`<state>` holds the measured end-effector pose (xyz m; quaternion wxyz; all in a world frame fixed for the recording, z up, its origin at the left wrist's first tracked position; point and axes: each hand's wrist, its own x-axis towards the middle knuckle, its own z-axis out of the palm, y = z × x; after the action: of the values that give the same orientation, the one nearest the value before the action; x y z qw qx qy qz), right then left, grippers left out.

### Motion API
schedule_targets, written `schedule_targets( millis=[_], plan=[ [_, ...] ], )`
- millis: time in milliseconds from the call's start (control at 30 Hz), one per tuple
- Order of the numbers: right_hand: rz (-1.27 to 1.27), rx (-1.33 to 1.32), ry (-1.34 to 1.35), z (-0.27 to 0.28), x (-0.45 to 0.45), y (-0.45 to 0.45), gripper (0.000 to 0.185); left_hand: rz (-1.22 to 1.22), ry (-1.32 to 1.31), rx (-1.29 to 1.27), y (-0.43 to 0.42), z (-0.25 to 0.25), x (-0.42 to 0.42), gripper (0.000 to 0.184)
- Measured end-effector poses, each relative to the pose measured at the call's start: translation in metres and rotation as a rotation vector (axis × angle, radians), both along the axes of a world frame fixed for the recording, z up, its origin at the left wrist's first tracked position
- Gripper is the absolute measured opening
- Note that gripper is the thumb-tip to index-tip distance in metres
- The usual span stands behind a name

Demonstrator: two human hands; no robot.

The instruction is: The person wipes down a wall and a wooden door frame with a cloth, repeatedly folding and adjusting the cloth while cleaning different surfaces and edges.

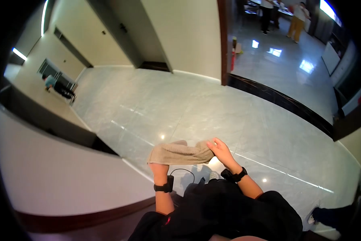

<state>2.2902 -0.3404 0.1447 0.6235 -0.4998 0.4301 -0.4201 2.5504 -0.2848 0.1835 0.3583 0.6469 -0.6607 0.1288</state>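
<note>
A beige-brown towel (180, 154) is stretched between my two hands, above the tiled floor. My left hand (159, 168) holds its left end from below; the cloth hides most of those fingers. At the towel's right end, my right hand (222, 153) pinches the edge between thumb and fingers. The cloth sags in a loose fold along its upper side. Each wrist wears a black band with a small dark box.
A low white wall (76, 168) runs along my left. Ahead are a grey door (134, 32) and a dark threshold (281, 100) into a room with several people. Another person (58, 86) is far left. Someone's shoe (311, 217) shows at lower right.
</note>
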Motion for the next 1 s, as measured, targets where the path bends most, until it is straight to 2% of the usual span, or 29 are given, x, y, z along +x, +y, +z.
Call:
schedule_targets(
  millis=[33, 67, 133, 167, 200, 233, 300, 333, 367, 400, 433, 467, 500, 533, 600, 633, 667, 700, 733, 800, 833, 867, 900, 933, 1000],
  plan=[
    [-0.206, 0.033, -0.229, 0.000, -0.016, -0.003, 0.019, -0.049, 0.010, -0.001, -0.025, 0.003, -0.009, 0.022],
    [-0.218, 0.035, -0.221, 0.003, -0.030, -0.005, 0.019, -0.091, -0.011, 0.093, -0.039, 0.010, -0.017, 0.021],
    [-0.267, -0.062, -0.056, 0.001, -0.056, -0.005, 0.018, -0.140, -0.020, 0.175, -0.061, 0.007, -0.017, 0.021],
    [-0.296, -0.133, 0.083, 0.005, -0.063, -0.011, 0.017, -0.257, -0.081, 0.231, -0.079, 0.002, -0.017, 0.020],
    [-0.296, -0.134, 0.084, 0.011, -0.063, -0.007, 0.017, -0.369, -0.153, 0.285, -0.081, -0.002, -0.012, 0.020],
    [-0.273, -0.062, 0.121, 0.018, -0.074, -0.011, 0.019, -0.376, -0.136, 0.292, -0.094, -0.013, -0.021, 0.020],
    [-0.249, 0.009, 0.145, 0.023, -0.076, -0.018, 0.021, -0.459, 0.063, 0.685, -0.109, -0.017, -0.030, 0.022],
    [-0.312, 0.058, -0.056, 0.014, -0.078, -0.034, 0.021, -0.463, 0.063, 0.691, -0.128, -0.019, -0.036, 0.022],
    [-0.371, 0.106, -0.261, 0.009, -0.078, -0.048, 0.023, -0.582, 0.233, 0.792, -0.145, -0.020, -0.041, 0.023],
    [-0.372, 0.105, -0.261, 0.009, -0.081, -0.051, 0.023, -0.700, 0.408, 0.883, -0.149, -0.021, -0.045, 0.025],
    [-0.326, 0.093, -0.354, 0.006, -0.083, -0.070, 0.029, -0.730, 0.522, 0.930, -0.168, -0.042, -0.040, 0.029],
    [-0.279, 0.079, -0.442, 0.003, -0.085, -0.089, 0.036, -0.735, 0.525, 0.928, -0.182, -0.057, -0.039, 0.029],
    [-0.247, 0.079, -0.448, 0.001, -0.087, -0.096, 0.051, -0.686, 0.678, 1.008, -0.180, -0.064, -0.041, 0.030],
    [-0.258, 0.062, -0.441, -0.001, -0.086, -0.122, 0.051, -0.652, 0.828, 1.080, -0.205, -0.075, -0.041, 0.030],
    [-0.124, 0.003, -0.302, 0.009, -0.081, -0.145, 0.050, -0.630, 0.901, 1.125, -0.220, -0.080, -0.040, 0.029],
    [-0.149, -0.019, -0.276, 0.001, -0.083, -0.180, 0.050, -0.679, 1.042, 1.076, -0.253, -0.097, -0.047, 0.028],
    [-0.172, -0.127, -0.114, -0.017, -0.084, -0.213, 0.048, -0.710, 1.195, 1.027, -0.276, -0.105, -0.055, 0.028],
    [-0.183, -0.225, 0.023, -0.031, -0.076, -0.224, 0.046, -0.710, 1.195, 1.028, -0.283, -0.089, -0.056, 0.028],
    [-0.184, -0.229, 0.102, -0.028, -0.100, -0.242, 0.046, -0.777, 1.248, 1.060, -0.306, -0.070, -0.092, 0.025],
    [0.095, -0.229, 0.530, -0.032, -0.091, -0.269, 0.040, -0.838, 1.266, 1.128, -0.336, -0.031, -0.109, 0.021],
    [0.198, -0.273, 0.585, -0.036, -0.106, -0.296, 0.043, -1.024, 1.185, 0.886, -0.370, -0.055, -0.155, 0.014],
    [0.294, -0.295, 0.589, -0.050, -0.101, -0.301, 0.047, -1.024, 1.195, 0.868, -0.393, -0.054, -0.168, 0.014],
    [0.214, -0.299, 0.496, -0.052, -0.098, -0.313, 0.055, -1.072, 1.242, 1.033, -0.416, -0.052, -0.172, 0.015],
    [0.215, -0.294, 0.497, -0.052, -0.099, -0.312, 0.055, -1.136, 1.277, 1.213, -0.426, -0.048, -0.175, 0.016],
    [0.184, -0.230, 0.668, -0.034, -0.099, -0.351, 0.058, -1.071, 1.371, 1.219, -0.462, -0.054, -0.176, 0.022]
  ],
)
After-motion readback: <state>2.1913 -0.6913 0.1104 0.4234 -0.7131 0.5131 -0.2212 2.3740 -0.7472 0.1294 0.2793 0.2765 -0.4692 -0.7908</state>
